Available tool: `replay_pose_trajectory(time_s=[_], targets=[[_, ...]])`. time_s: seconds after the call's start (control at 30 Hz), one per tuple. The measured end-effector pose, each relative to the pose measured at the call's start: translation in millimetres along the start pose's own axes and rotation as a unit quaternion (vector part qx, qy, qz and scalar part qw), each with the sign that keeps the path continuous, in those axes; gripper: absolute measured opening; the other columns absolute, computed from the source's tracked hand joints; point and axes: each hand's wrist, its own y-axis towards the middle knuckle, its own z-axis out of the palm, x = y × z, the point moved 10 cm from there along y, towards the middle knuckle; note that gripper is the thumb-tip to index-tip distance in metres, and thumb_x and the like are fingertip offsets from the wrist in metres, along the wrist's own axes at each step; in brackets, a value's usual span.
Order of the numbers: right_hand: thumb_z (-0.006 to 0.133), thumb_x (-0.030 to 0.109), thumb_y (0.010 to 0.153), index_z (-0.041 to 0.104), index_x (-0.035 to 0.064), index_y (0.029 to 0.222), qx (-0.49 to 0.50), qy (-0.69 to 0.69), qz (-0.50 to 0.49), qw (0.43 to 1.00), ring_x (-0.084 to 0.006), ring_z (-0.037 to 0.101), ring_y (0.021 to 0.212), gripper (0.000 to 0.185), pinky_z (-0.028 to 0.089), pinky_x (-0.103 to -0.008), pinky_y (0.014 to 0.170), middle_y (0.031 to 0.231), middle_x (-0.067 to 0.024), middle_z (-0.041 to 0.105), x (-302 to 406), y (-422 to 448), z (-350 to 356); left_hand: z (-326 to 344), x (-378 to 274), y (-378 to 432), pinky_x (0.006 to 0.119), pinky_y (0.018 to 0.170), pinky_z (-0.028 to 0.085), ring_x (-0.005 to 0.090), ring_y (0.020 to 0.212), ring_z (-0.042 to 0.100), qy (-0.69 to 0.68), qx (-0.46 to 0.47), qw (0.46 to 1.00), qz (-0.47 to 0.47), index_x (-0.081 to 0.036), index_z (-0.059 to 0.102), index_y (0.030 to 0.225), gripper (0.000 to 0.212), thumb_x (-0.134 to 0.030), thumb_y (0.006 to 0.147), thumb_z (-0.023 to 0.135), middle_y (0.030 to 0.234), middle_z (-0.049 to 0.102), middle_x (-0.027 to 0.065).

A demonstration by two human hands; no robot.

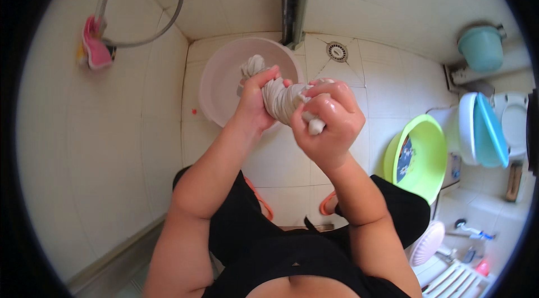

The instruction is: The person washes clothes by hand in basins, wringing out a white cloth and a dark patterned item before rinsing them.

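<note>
A white cloth (278, 98), twisted into a thick roll, is held in both hands above the floor. My left hand (257, 98) is closed around its middle, and a bunched end sticks out past the fingers. Gripping the other end is my right hand (330, 119), its knuckles wet and a small tip of cloth poking out below. Under and behind the cloth stands a round pale pink basin (214, 87) on the tiled floor; its inside is partly hidden by the cloth and my left hand.
A floor drain (337, 51) lies right of the basin, near an upright dark panel (290, 11). A lime green basin (425, 154) stands at the right, beside blue basins (490, 129) and a toilet (514, 117). A shower hose (174, 15) hangs at upper left.
</note>
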Motion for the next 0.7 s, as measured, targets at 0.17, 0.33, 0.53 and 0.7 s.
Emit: replay_pose_trajectory(time_s=[0.17, 0.33, 0.53, 0.7], targets=[[0.061, 0.0, 0.04, 0.048, 0.0075, 0.055, 0.171, 0.008, -0.229, 0.958, -0.0279, 0.058, 0.064, 0.022, 0.047, -0.031, 0.05, 0.068, -0.004, 0.053, 72, -6, 47, 5, -10, -7, 0.035, 0.067, 0.052, 0.0198, 0.068, 0.06, -0.044, 0.069, 0.995, -0.061, -0.01, 0.053, 0.075, 0.015, -0.02, 0.083, 0.059, 0.072, 0.06, 0.0079], [0.056, 0.015, 0.034, 0.046, 0.0095, 0.051, 0.258, 0.036, -0.318, 0.911, -0.0275, 0.057, 0.067, 0.02, 0.047, -0.0317, 0.049, 0.062, -0.003, 0.044, 95, -30, 80, 5, -9, -4, 0.032, 0.058, 0.05, 0.017, 0.059, 0.056, -0.006, 0.121, 0.986, -0.112, -0.008, 0.052, 0.074, 0.014, -0.017, 0.081, 0.06, 0.069, 0.059, 0.0067], [0.055, 0.021, 0.036, 0.047, 0.0107, 0.053, 0.367, 0.043, -0.36, 0.857, -0.0253, 0.055, 0.067, 0.021, 0.048, -0.0323, 0.053, 0.062, -0.0032, 0.038, 92, -60, 132, -21, -13, 9, 0.031, 0.055, 0.047, 0.0154, 0.055, 0.053, -0.003, 0.058, 0.985, -0.16, -0.007, 0.051, 0.071, 0.014, -0.015, 0.08, 0.06, 0.066, 0.057, 0.0056], [0.055, 0.019, 0.038, 0.048, 0.0104, 0.052, 0.434, 0.028, -0.351, 0.829, -0.0228, 0.054, 0.069, 0.018, 0.043, -0.0303, 0.048, 0.062, -0.0025, 0.042, 70, -82, 173, -71, -32, 30, 0.03, 0.051, 0.043, 0.0144, 0.052, 0.051, 0.118, -0.043, 0.985, -0.116, -0.008, 0.053, 0.065, 0.017, -0.017, 0.077, 0.061, 0.063, 0.056, 0.0041]])
